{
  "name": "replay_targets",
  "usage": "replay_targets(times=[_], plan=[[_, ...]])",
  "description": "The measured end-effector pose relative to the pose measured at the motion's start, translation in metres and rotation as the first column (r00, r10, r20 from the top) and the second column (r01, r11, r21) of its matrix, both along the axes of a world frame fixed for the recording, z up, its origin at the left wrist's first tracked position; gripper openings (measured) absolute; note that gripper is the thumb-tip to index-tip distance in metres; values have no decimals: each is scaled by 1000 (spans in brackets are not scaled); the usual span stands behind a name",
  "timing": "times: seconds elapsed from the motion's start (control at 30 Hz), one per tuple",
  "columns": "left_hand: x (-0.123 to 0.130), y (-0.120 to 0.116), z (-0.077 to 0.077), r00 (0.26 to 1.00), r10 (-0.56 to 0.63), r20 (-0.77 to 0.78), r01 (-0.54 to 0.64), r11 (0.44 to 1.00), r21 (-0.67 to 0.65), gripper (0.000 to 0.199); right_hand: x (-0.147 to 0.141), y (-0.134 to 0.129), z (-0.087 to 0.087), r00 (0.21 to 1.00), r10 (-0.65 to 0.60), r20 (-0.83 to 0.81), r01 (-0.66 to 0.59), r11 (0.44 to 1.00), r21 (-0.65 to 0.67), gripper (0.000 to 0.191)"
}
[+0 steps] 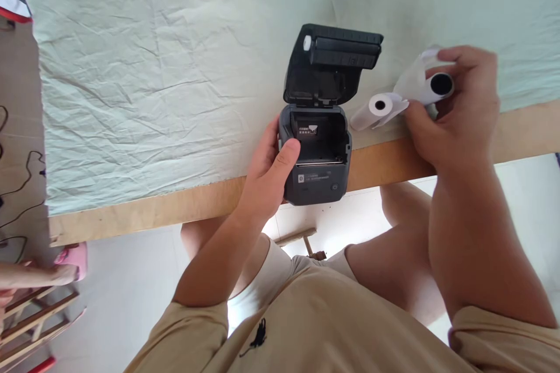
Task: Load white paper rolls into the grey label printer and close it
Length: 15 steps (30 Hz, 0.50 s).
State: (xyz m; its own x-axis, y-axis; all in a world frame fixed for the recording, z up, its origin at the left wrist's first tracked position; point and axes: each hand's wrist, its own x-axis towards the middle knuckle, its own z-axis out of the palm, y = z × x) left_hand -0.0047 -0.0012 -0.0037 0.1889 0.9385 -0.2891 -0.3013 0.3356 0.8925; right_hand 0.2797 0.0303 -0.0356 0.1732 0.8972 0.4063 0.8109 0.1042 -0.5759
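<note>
Gripping the printer (318, 183) by its left side, the left hand (266, 179) has its thumb over the rim of the paper bay and its fingers against the casing. The printer is at the near edge of the counter (175, 218), its front panel reaching past the wooden border in view; whether it rests there or is held up, I cannot tell. Its lid (321, 83) stands raised on the hinge at the far side, carrying a black roller (343, 51) with a white knob (307, 43) at the left end. Printed marks show inside the bay, and a power button (335, 186) sits on the front panel.

The right hand (468, 111) is curled round the large roll (413, 84), whose dark, hollow core faces up. Its thumb points at the loose paper end of the small roll (370, 115); whether they touch is unclear. The small roll leans just beside the printer, between it and the large roll, its dark-centred end uppermost.

Creased, pale green cloth (153, 81) covers the counter up to the border. Past the counter's left end are another person's foot (65, 274), a pink slipper (81, 259), wooden slats (39, 317) and dark cables (30, 172).
</note>
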Motion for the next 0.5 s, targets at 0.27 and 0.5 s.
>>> replay_targets(times=[0.27, 0.5], plan=[[4, -3, 6, 998, 55, 10, -55, 998, -28, 52, 2, -8, 3, 998, 47, -28, -47, 999, 10, 66], [2, -1, 4, 1000, 15, 11, -15, 1000, -25, 49, 6, -9, -2, 999, -32, 9, 32, 999, 14, 66]])
